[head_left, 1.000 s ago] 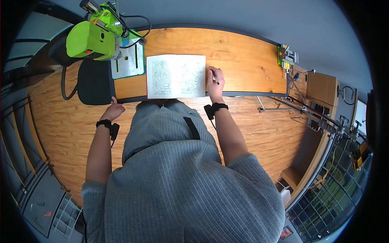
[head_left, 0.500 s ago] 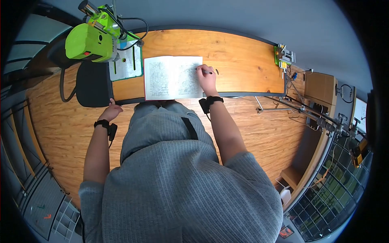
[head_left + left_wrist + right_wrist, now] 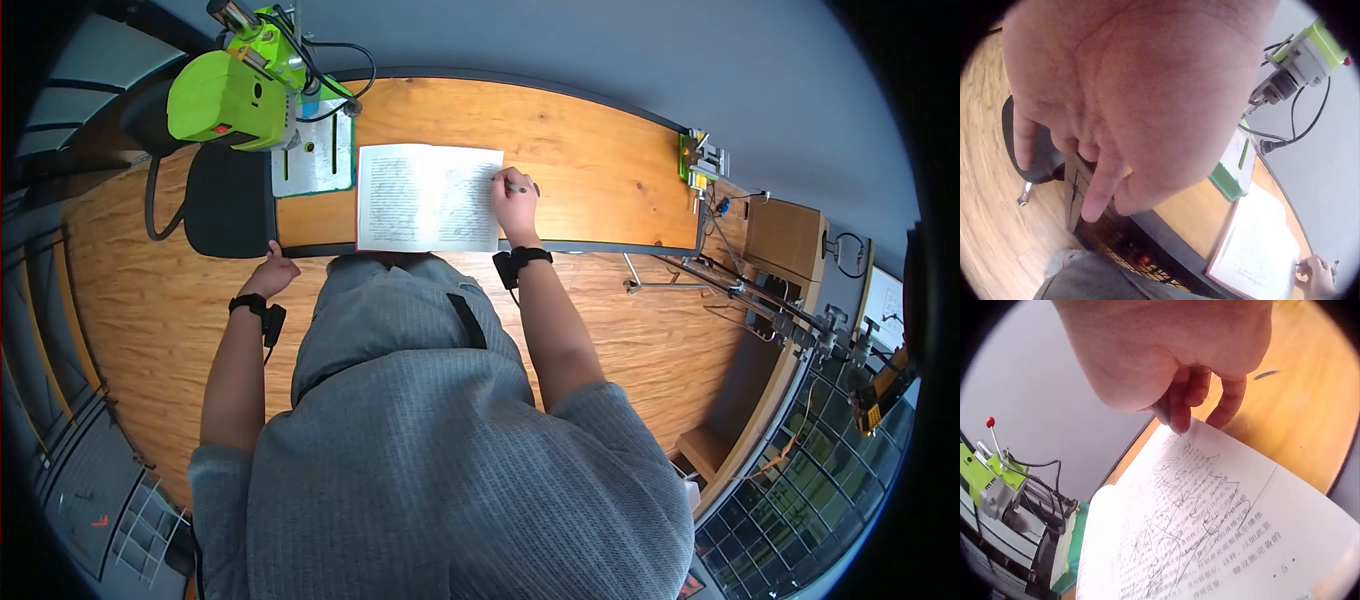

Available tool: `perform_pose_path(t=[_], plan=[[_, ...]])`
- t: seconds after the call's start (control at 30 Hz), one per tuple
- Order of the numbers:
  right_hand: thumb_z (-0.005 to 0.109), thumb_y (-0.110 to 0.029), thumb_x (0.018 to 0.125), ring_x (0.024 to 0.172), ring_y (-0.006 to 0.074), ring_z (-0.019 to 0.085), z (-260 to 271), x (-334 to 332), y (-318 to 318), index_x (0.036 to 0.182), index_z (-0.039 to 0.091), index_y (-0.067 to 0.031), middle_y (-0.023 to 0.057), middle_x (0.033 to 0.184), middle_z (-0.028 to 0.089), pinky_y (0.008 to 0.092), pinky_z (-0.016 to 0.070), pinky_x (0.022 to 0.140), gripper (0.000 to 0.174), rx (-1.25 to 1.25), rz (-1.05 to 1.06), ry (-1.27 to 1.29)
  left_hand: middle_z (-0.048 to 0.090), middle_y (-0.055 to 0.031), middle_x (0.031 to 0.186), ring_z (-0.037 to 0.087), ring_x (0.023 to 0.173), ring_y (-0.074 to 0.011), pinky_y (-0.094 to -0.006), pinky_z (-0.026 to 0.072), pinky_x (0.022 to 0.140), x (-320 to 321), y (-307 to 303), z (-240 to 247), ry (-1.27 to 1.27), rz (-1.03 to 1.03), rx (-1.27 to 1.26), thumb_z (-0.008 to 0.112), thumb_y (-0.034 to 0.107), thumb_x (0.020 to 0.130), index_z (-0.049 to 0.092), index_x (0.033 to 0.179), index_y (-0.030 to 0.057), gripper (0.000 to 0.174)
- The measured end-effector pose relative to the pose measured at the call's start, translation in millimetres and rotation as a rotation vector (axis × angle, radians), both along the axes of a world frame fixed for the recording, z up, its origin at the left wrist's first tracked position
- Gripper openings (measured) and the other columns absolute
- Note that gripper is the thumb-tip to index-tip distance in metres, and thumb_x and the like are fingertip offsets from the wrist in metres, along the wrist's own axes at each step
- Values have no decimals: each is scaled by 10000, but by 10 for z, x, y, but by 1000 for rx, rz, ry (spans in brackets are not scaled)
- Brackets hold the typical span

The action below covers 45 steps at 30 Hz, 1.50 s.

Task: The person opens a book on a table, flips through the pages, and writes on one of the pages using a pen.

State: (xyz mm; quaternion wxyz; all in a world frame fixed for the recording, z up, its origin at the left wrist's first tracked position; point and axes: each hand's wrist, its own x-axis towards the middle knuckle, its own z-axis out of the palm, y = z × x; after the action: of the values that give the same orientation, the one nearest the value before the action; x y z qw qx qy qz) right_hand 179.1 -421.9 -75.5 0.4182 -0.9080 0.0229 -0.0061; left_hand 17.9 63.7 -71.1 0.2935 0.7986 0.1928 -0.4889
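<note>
An open book (image 3: 385, 200) with printed pages and scrawled handwriting lies at the table's front edge. My right hand (image 3: 515, 203) is at the right page's outer edge, gripping a dark pen (image 3: 518, 187). In the right wrist view its curled fingers (image 3: 1180, 412) are at the page's far corner and partly hide the pen. My left hand (image 3: 270, 275) is at the table's front left corner, holding nothing. In the left wrist view, two of its fingers stretch out while others are bent.
A green drill press (image 3: 225, 100) stands on the left, over its slotted metal base (image 3: 313, 160). A small vise (image 3: 703, 157) sits at the table's right end. A small dark sliver (image 3: 1266, 375) shows on the wooden tabletop (image 3: 590, 170). A black chair (image 3: 225, 205) is at the left.
My right hand has moved left with the pen, from the tabletop beside the book to the right page's edge. The left hand stays at the table corner.
</note>
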Motion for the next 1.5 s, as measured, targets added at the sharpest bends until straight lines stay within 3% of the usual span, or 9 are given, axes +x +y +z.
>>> perform_pose_path(t=[0.5, 0.9, 0.97, 1.1, 1.17, 1.3, 1.4, 1.47, 1.5], plan=[[661, -82, 926, 844, 418, 606, -76, 14, -9, 874, 643, -36, 186, 833, 686, 510, 500, 754, 72, -27, 33, -146, 34, -313, 1697, 194, 1582, -432, -385, 334, 1213, 24, -22, 25, 0, -113, 70, 595, 309, 923, 788, 1110, 108, 336], [672, -113, 930, 812, 355, 652, -48, 16, -47, 885, 693, -57, 153, 804, 700, 468, 529, 748, 75, -38, 43, -162, 35, -290, 1707, 178, 1598, -381, -370, 326, 1214, 8, -55, 59, 11, -57, 60, 644, 319, 905, 790, 1167, 135, 352], [672, -108, 934, 848, 388, 612, -1, 15, -56, 873, 669, -29, 168, 779, 676, 495, 506, 764, 100, -45, 81, -46, 672, -164, 1389, -25, 1620, -353, -398, 101, 1306, -17, -81, 98, -59, 113, -10, 652, 247, 919, 802, 1007, 71, 248], [656, -84, 942, 875, 383, 622, -61, 72, -129, 923, 692, -38, 168, 823, 685, 474, 513, 784, 62, -68, 37, -32, 665, -173, 1398, -23, 1621, -350, -391, 104, 1303, -29, -75, 66, -70, 101, -3, 658, 240, 914, 803, 1002, 77, 235], [618, -14, 937, 915, 388, 647, 155, 60, -55, 1011, 696, -37, 176, 915, 693, 469, 525, 841, 109, -34, 148, -345, 667, -179, 1396, -22, 1622, -349, -383, 107, 1298, -21, -114, 124, -67, 107, 28, 657, 244, 915, 803, 999, 83, 233], [599, 19, 944, 944, 398, 667, 212, -39, -97, 1118, 672, -41, 191, 1016, 694, 453, 535, 876, 197, 16, 31, -373, 606, -219, 1459, -32, 1623, -340, -380, 123, 1292, -43, -122, 149, -60, 139, 28, 658, 254, 919, 803, 995, 83, 238], [571, 24, 968, 939, 379, 701, 46, -214, -205, 1179, 629, -57, 212, 987, 710, 406, 557, 820, 234, 56, -125, -33, 439, -275, 1584, -31, 1623, -339, -383, 157, 1283, -18, -32, 60, -40, 74, -16, 641, 263, 938, 806, 1021, 82, 258], [560, 17, 977, 924, 384, 710, 80, -344, -205, 1152, 621, -58, 213, 963, 716, 415, 558, 814, 200, 21, -97, 47, -4, -285, 1714, 131, 1612, -372, -364, 293, 1232, -35, 40, -41, -2, -11, 19, 628, 324, 936, 797, 1122, 141, 311], [549, 9, 986, 909, 388, 720, 116, -414, -182, 1125, 613, -60, 214, 939, 722, 424, 559, 809, 168, -14, -64, 131, -4, -285, 1714, 131, 1612, -372, -364, 293, 1232, -24, 27, 2, -3, -15, 19, 628, 324, 936, 797, 1122, 141, 311]])
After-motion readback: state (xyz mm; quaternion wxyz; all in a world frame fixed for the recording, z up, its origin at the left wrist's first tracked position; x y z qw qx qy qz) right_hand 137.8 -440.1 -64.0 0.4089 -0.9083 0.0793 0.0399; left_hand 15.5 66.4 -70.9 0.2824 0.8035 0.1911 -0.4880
